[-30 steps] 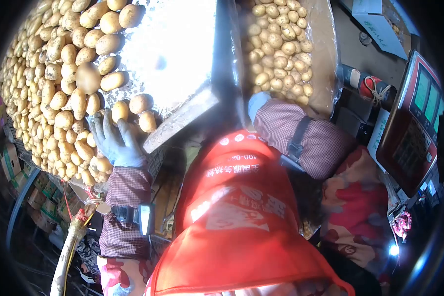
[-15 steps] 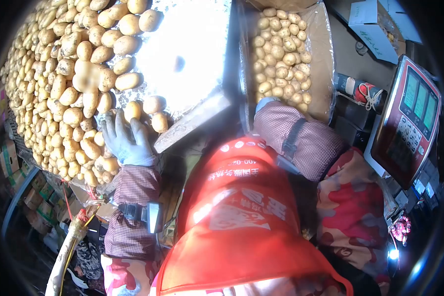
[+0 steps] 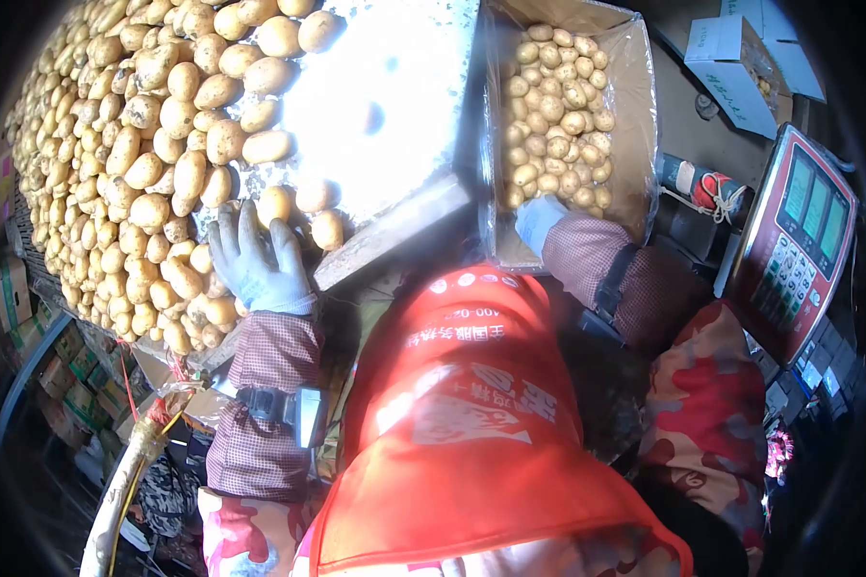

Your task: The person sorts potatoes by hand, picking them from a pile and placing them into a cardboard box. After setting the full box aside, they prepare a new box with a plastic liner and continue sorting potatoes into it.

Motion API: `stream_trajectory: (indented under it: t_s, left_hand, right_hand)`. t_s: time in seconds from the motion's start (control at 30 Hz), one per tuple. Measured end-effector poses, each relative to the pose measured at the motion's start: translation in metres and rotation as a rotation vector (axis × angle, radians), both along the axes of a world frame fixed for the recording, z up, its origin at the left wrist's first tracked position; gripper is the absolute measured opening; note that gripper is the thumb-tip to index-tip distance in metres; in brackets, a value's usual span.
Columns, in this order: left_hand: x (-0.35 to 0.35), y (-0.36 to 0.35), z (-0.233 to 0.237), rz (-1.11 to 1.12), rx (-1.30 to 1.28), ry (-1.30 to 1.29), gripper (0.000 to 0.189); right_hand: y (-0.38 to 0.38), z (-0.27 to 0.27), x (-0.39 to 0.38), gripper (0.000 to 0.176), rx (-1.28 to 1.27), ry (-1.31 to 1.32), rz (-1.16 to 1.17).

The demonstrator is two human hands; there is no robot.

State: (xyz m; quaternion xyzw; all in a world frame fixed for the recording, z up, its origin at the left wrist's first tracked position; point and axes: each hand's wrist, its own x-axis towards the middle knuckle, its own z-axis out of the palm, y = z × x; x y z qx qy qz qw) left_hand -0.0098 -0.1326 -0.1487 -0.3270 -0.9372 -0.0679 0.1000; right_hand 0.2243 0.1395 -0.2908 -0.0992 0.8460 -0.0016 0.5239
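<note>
My left hand [image 3: 265, 267], in a grey-blue work glove, lies with fingers spread at the near edge of a large heap of potatoes [image 3: 149, 212]. Its fingertips are beside several potatoes, and nothing shows in its grasp. My right hand [image 3: 541, 223], also gloved, is inside the near end of a cardboard box [image 3: 633, 125] lined with clear plastic. It is against the small potatoes [image 3: 560, 125] in there. Its fingers are mostly hidden, so whether it holds anything cannot be seen.
A sloping white board [image 3: 385, 106] with a raised wooden edge [image 3: 394, 231] lies between heap and box. At the right stands a red digital scale [image 3: 797, 240], with a white carton [image 3: 731, 72] behind it. A wrapped pole [image 3: 130, 471] rises at lower left.
The view has shifted slightly, so the heap and box sit further right. My right hand shows more of its glove at the box's near end. My left hand keeps its place by the heap.
</note>
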Motion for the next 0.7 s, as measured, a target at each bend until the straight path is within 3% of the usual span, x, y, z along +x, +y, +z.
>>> stream_trajectory:
  t_s: [0.33,0.43,0.57,0.63,0.7]
  left_hand:
    - [0.001,-0.004,-0.002,0.037,-0.005,-0.020,0.043]
    - [0.001,-0.001,0.000,0.038,-0.007,-0.009,0.042]
    - [0.000,-0.002,-0.002,0.052,0.012,-0.020,0.046]
    - [0.002,0.000,0.000,0.076,-0.009,-0.017,0.044]
    - [0.002,0.002,0.002,0.077,-0.025,-0.030,0.044]
  right_hand:
    - [0.018,-0.005,-0.012,0.029,-0.091,-0.103,-0.141]
    - [0.023,0.017,0.009,0.029,-0.050,0.064,-0.285]
    - [0.039,0.044,0.064,0.030,-0.500,0.403,-1.450]
    - [0.041,0.062,0.069,0.034,-0.557,0.432,-2.094]
    - [0.032,0.141,0.026,0.044,-1.008,0.445,-2.137]
